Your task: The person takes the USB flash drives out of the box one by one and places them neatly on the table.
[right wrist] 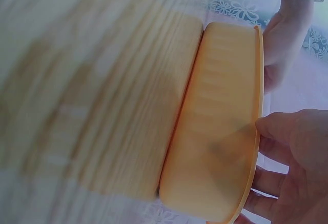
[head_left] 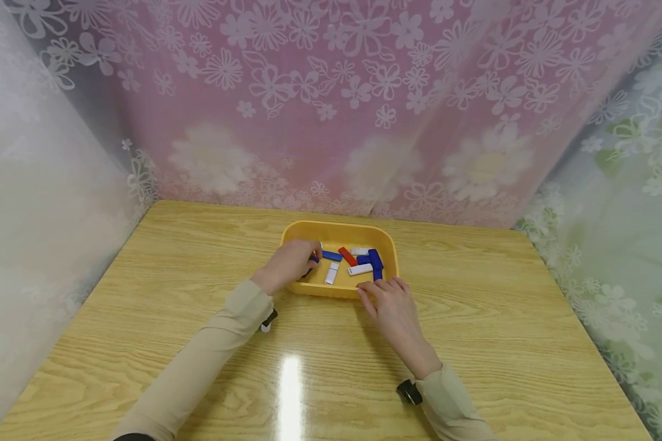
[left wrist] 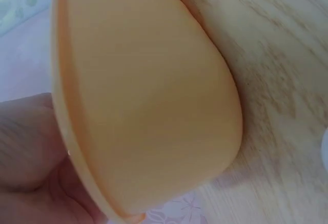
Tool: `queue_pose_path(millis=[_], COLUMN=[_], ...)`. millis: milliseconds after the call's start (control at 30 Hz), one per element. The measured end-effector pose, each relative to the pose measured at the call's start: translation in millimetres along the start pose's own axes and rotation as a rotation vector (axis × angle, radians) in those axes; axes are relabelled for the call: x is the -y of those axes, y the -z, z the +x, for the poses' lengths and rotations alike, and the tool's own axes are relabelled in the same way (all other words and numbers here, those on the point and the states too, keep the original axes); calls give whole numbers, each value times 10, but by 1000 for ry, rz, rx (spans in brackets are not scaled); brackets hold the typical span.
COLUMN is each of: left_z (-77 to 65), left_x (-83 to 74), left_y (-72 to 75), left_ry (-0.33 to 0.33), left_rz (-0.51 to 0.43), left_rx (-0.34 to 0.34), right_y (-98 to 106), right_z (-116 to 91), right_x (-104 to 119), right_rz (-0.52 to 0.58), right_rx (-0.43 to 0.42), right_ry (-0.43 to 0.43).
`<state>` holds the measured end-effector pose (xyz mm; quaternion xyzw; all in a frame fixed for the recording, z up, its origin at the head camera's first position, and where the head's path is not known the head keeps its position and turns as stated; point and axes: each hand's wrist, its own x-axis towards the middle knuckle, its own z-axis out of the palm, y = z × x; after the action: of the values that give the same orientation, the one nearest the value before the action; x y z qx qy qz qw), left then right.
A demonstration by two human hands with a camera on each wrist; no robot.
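Observation:
A yellow plastic box (head_left: 339,293) holds several small flat sticks that look like USB flash drives: white (head_left: 332,274), blue (head_left: 331,255), red (head_left: 347,256) and dark blue (head_left: 376,260). My left hand (head_left: 290,264) reaches over the box's left end, its fingertips curled about a dark blue stick (head_left: 312,260) that they partly cover. In the left wrist view, the box's wall (left wrist: 154,90) hides those fingertips. At the front right corner my right hand (head_left: 393,311) grips the rim, with the thumb (right wrist: 277,125) on the near side and the other fingers reaching behind it.
The box stands on a wood-grain table (head_left: 209,245) near its back edge. Behind hangs a pink flowered curtain (head_left: 331,122), with pale cloths at both sides. A small white object (head_left: 266,327) shows beside the left cuff.

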<state>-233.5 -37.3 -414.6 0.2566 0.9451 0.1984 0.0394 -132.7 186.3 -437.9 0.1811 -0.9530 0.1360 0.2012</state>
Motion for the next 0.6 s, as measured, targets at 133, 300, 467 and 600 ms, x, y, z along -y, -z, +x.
queue_pose_path(millis=[133, 300, 467, 600], left_z=[-19, -139, -356, -578], left_x=[-4, -34, -92, -126], left_y=[35, 142, 300, 362], left_ry=[-34, -14, -34, -55], left_rz=[-67, -193, -264, -301], left_rx=[-83, -147, -217, -213], right_y=[-1, -15, -21, -12], right_z=[2, 0, 0, -1], right_x=[0, -2, -6, -12], right_rz=[-1, -4, 0, 1], right_rx=[5, 9, 2, 0], right_ry=[-6, -3, 3, 3])
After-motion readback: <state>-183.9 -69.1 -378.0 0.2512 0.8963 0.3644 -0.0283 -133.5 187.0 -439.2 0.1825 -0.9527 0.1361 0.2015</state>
